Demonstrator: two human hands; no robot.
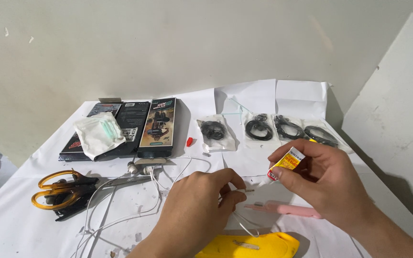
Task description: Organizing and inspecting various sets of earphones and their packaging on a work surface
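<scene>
White earphone cable (168,191): stripped end pinched in left hand (194,210); glue tube (283,167), at 3 o'clock, gripped by right hand (321,181), apparently unapplied.

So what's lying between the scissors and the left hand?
In the head view, loops of white earphone cable lie on the paper between the scissors and the left hand.

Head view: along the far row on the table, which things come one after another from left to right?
Dark flat boxes with a white pouch lying on them → small red cap → four clear bags of black cables.
</scene>
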